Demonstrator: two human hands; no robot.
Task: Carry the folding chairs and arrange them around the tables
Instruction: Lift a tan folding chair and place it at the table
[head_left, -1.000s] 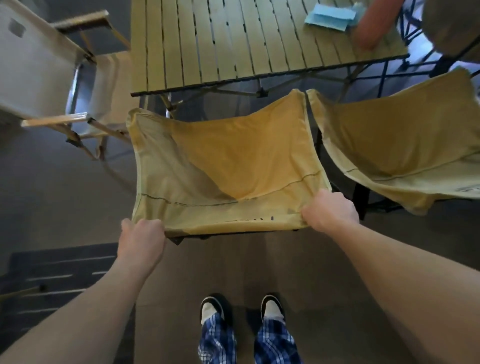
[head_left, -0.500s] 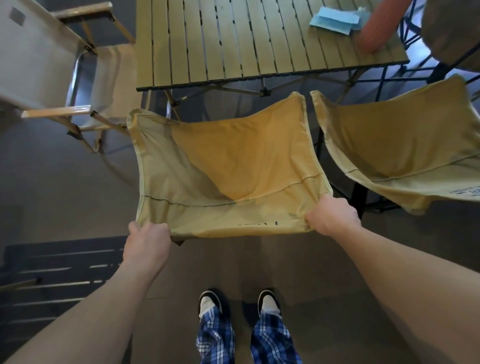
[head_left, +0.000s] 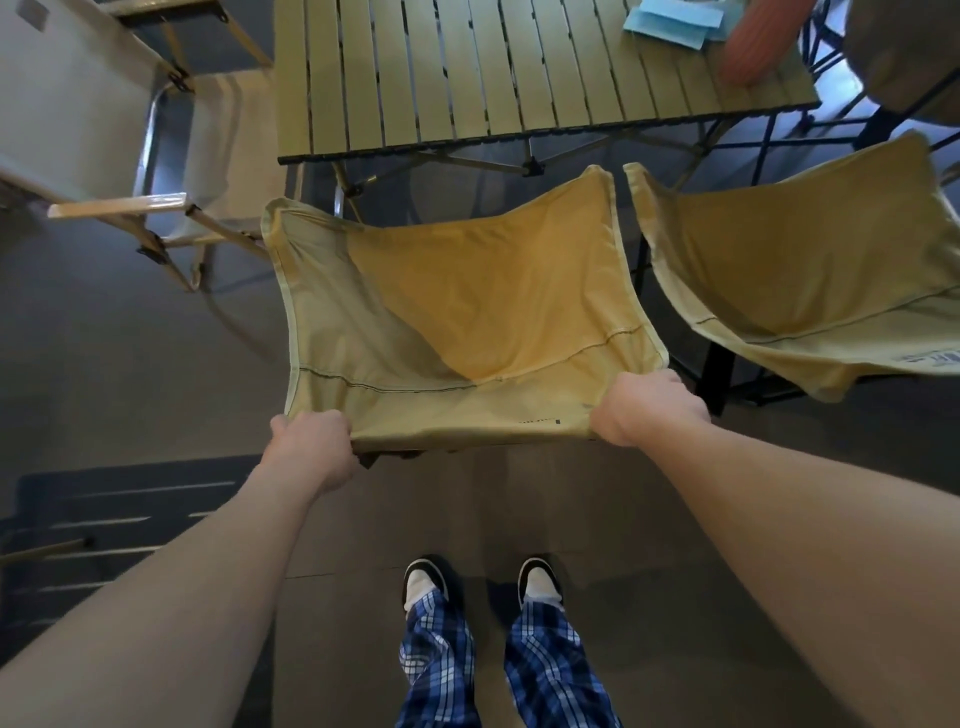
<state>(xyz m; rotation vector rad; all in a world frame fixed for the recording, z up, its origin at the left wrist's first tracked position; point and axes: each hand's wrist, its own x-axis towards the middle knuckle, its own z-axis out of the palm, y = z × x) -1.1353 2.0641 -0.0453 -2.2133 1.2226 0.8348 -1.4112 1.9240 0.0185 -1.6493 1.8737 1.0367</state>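
Both hands hold the tan fabric folding chair by its near edge.
Left hand and right hand have fingers curled round the cloth, just short of the slatted olive table.

Fingers of both hands hidden under chair fabric; its frame mostly hidden; second chair and table cut off.

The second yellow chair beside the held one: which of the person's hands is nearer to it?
Right. The right hand grips the held chair on the second yellow chair's side; the left hand grips its far corner.
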